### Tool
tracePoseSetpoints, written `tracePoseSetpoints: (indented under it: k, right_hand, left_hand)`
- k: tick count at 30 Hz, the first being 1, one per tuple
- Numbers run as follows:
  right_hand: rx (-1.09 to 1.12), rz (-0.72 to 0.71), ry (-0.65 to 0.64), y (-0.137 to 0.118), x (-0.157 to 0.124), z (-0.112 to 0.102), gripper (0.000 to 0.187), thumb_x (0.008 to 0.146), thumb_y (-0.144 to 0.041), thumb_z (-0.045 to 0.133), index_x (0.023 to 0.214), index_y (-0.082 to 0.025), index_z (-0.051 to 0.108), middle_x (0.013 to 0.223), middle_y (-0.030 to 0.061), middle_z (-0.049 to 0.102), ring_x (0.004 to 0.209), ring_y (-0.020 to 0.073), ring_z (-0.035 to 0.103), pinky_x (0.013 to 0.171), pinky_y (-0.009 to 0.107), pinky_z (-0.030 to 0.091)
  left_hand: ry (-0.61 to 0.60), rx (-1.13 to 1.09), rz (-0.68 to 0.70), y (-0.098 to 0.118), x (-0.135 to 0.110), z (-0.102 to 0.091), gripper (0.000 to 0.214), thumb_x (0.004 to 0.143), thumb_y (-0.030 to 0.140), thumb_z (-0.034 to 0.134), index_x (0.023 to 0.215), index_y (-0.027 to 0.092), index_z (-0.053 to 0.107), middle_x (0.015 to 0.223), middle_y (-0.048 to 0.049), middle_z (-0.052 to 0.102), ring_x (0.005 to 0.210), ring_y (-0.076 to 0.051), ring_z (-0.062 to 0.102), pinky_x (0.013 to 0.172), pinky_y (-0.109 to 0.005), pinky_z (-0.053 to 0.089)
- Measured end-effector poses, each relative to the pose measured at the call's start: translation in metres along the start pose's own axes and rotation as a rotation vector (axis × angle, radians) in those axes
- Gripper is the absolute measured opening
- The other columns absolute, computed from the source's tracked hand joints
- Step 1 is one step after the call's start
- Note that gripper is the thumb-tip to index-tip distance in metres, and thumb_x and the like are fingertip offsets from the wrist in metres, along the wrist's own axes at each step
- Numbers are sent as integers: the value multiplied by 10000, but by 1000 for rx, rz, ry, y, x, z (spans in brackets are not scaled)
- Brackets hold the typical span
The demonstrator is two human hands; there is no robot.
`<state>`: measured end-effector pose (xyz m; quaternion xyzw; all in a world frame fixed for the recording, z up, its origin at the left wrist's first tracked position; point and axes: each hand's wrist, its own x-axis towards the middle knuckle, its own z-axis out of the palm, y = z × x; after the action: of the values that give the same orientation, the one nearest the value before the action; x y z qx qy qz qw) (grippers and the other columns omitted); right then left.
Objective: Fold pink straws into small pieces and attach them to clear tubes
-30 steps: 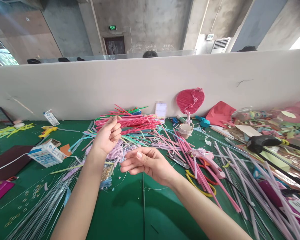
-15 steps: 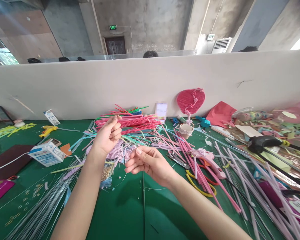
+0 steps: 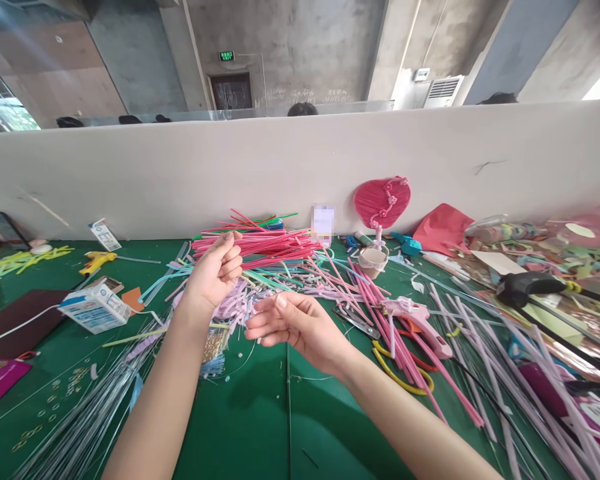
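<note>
My left hand (image 3: 216,272) is raised over the pile, its fingers curled and thumb pressed to the forefinger in a pinch. Whatever it may hold is too small or hidden to make out. To its right and a little lower, my right hand (image 3: 300,328) has its fingers stretched and parted from the thumb; no object shows in it. Behind the hands lie cut lilac pipe cleaner pieces (image 3: 235,299) and a stack of red and pink pipe cleaners (image 3: 275,245). Gold and blue beaded or tinsel strands (image 3: 215,350) hang below my left wrist.
To the right lie a pink glue gun (image 3: 420,321), scissors (image 3: 360,321) and long lilac pipe cleaners (image 3: 480,360). A paper cup (image 3: 373,261) bears a red round fan. At left are a yellow glue gun (image 3: 96,261), a white-blue box (image 3: 95,307) and thin wires (image 3: 90,407).
The fingers of my right hand have straightened and spread a little toward the left. My left hand keeps its pinch and place.
</note>
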<state>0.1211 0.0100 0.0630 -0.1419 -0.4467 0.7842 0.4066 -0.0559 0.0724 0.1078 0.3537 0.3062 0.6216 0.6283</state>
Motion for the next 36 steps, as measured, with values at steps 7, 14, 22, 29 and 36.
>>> tracePoseSetpoints:
  k: [7, 14, 22, 29, 36]
  right_hand:
    - [-53, -7, 67, -1, 2, -2, 267, 766, -399, 740, 872, -164, 669, 793, 37, 749, 694, 154, 725, 597, 226, 554]
    - [-206, -49, 214, -16, 3, -10, 296, 770, -458, 709, 836, -172, 673, 686, 11, 697, 565, 99, 632, 524, 201, 487]
    - [-592, -201, 545, -46, 3, -36, 381, 723, -539, 695, 788, -166, 656, 704, 8, 620, 569, 102, 561, 467, 211, 444]
    - [-639, -207, 558, -40, 7, -54, 454, 750, -605, 628, 865, -165, 624, 667, 11, 628, 517, 119, 567, 460, 244, 455]
    - [-484, -309, 548, -46, 4, -49, 350, 775, -542, 660, 836, -197, 666, 616, -43, 521, 552, 82, 501, 524, 205, 444]
  left_hand:
    - [-9, 148, 12, -8, 0, -1, 129, 819, 227, 680, 864, 118, 627, 598, 61, 463, 433, -21, 426, 388, -124, 324]
    - [95, 684, 238, -19, 5, -5, 139, 827, 284, 606, 831, 146, 616, 693, -1, 612, 597, -107, 601, 542, -201, 485]
    - [182, 1200, 334, -11, -3, -1, 245, 843, 381, 561, 727, 170, 602, 670, -40, 698, 518, -169, 659, 536, -261, 506]
    - [167, 1353, 385, -13, -14, 13, 232, 889, 375, 497, 780, 196, 596, 597, 2, 681, 450, -164, 654, 474, -224, 445]
    - [-2, 741, 92, -7, -11, 10, 211, 830, 381, 633, 810, 177, 581, 710, -13, 684, 610, -166, 686, 565, -254, 548]
